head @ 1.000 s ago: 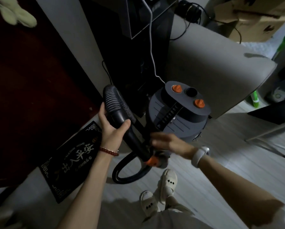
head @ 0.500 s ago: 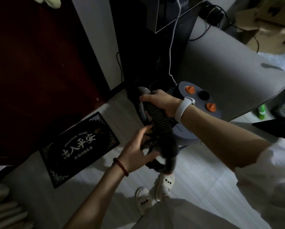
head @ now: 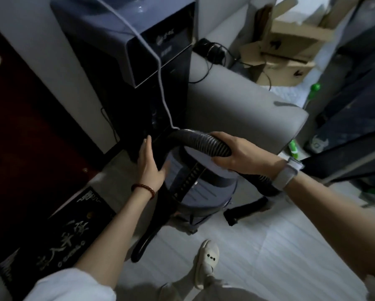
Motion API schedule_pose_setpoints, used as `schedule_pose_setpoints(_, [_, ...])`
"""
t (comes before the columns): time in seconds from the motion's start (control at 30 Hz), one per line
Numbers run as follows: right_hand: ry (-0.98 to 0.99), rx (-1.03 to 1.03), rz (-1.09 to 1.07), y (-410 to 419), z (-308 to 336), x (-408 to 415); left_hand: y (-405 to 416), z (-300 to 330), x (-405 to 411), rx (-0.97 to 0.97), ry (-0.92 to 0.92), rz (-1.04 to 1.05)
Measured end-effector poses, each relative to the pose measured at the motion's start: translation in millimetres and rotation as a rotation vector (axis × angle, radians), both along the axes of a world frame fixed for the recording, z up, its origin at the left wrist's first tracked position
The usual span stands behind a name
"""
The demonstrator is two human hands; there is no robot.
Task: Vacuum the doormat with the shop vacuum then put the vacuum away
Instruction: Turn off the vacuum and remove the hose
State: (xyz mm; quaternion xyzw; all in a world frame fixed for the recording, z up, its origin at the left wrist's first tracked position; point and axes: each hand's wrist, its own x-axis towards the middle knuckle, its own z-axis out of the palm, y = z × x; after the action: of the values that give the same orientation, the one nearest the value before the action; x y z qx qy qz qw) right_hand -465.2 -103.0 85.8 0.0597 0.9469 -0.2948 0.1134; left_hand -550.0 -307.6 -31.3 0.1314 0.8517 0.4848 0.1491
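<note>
doormat (head: 58,240) near left on floor, clear of the vacuum, looks done | your left hand (head: 150,165) fingers straight, flat against shop vacuum (head: 200,183) side, likely steadying it | your right hand (head: 239,152) clamped round ribbed hose (head: 206,143), draping it over the lid for stowing | dark cabinet (head: 138,51) far behind

The left hand (head: 148,165) carries a bracelet of dark red beads (head: 143,189) at the wrist, and a white sleeve (head: 71,285) covers the upper arm. The right hand (head: 239,153) has a pale grey watch band (head: 287,173) round the wrist. A white perforated clog (head: 207,260) covers one foot below light trousers (head: 210,288).
</note>
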Motion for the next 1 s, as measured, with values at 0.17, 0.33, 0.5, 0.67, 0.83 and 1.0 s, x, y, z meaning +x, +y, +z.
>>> schedule_pose_setpoints(0.17, [0.043, 0.109, -0.113, 91, -36, 10, 97, -3, -38, -0.114, 0.042, -0.195])
schedule_pose_setpoints(0.33, [0.049, 0.104, -0.28, 164, -95, 6, 178, -34, -40, -0.208, -0.018, -0.327])
schedule_pose_setpoints(0.5, [0.059, -0.065, -0.552, 216, -152, 8, 204, -83, -12, -0.531, -0.08, -0.406])
schedule_pose_setpoints(0.67, [-0.003, -0.151, -0.692, 217, -189, 68, 196, -121, 34, -0.882, -0.129, -0.594])
schedule_pose_setpoints(0.83, [-0.098, -0.093, -0.825, 184, -212, 137, 187, -130, 55, -0.918, -0.053, -0.622])
schedule_pose_setpoints(1.0, [-0.155, -0.053, -0.95, 144, -210, 215, 176, -121, 39, -0.738, -0.068, -0.608])
